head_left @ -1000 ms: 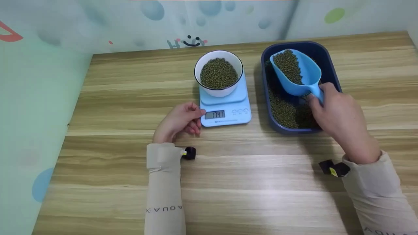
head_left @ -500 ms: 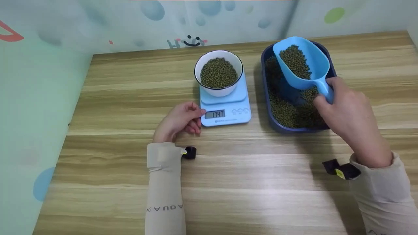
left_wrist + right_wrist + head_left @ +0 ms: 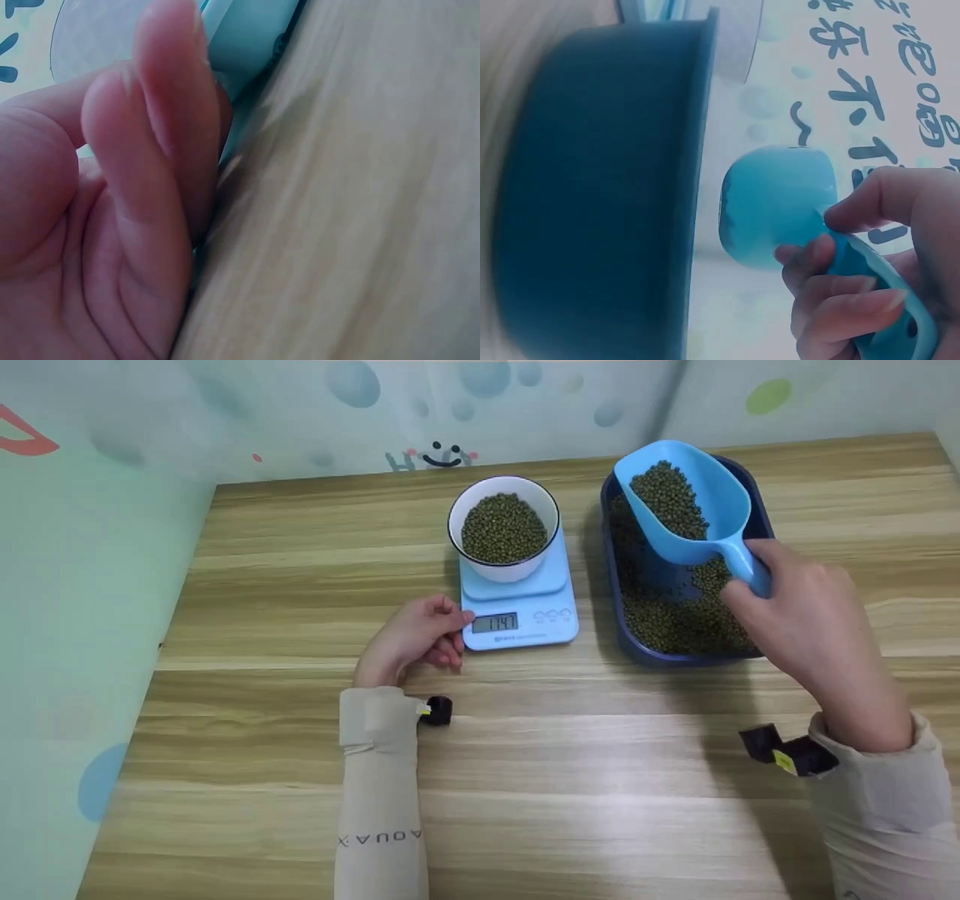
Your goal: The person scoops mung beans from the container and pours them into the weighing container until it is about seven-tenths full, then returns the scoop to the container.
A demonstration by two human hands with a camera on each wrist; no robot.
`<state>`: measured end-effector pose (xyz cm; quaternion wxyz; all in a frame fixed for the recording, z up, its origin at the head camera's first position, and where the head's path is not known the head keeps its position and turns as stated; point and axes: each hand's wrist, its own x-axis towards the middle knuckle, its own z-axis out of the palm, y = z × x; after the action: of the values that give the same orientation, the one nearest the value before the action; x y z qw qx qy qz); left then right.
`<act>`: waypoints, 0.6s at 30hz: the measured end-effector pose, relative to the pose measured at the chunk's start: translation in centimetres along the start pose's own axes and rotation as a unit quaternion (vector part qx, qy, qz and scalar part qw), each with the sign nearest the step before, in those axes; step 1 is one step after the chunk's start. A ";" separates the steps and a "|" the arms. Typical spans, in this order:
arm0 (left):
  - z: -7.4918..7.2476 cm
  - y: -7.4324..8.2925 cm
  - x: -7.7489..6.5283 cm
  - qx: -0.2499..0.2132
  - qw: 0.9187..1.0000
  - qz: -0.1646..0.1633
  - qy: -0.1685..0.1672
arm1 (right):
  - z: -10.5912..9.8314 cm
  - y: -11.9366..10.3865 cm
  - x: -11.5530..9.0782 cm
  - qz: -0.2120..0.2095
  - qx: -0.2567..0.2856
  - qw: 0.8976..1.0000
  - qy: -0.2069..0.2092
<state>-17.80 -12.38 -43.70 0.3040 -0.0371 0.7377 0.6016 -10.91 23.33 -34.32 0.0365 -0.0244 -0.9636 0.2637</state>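
In the head view, my right hand [image 3: 806, 611] grips the handle of a light-blue scoop [image 3: 727, 502]. Small green beans, likely mung beans [image 3: 667, 499], lie in the scoop, which is raised over a dark blue tub [image 3: 626, 634] with more beans in it. The right wrist view has the fingers wrapped round the handle, the scoop [image 3: 776, 202] clear of the rim. My left hand [image 3: 420, 634] holds the front left edge of a light-blue kitchen scale [image 3: 521, 639], thumb on top by the display. On the scale stands a white bowl [image 3: 504, 572] of beans. The display appears to read 174.7.
A wooden table [image 3: 247, 735] carries everything. A patterned wall covering [image 3: 300, 427] borders it at the back and left. The tub stands just right of the scale, with a narrow strip of table between them.
My right hand has lifted the scoop out of the tub, up and slightly back, then shifted it a little left. The left hand, scale and bowl have stayed put.
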 end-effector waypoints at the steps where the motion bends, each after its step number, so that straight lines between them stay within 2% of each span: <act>1: -0.1 0.1 0.0 0.003 1.000 0.001 0.000 | 0.0 -0.2 0.1 -0.003 0.003 1.000 0.001; 10: -0.7 0.5 -0.1 0.006 1.000 0.003 0.005 | -0.1 -3.0 0.6 -0.024 0.037 0.999 -0.002; 14: -0.6 0.3 -0.2 0.002 1.000 0.003 0.015 | 0.4 -4.4 0.6 -0.053 0.061 0.997 0.002; 18: -0.1 0.1 -0.1 0.007 1.000 0.001 0.008 | 0.7 -5.4 0.4 -0.079 0.062 0.995 0.011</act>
<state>-17.85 -12.50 -43.60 0.2978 -0.0394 0.7444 0.5963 -11.51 18.39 -32.14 0.0694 0.0514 -0.9439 0.3188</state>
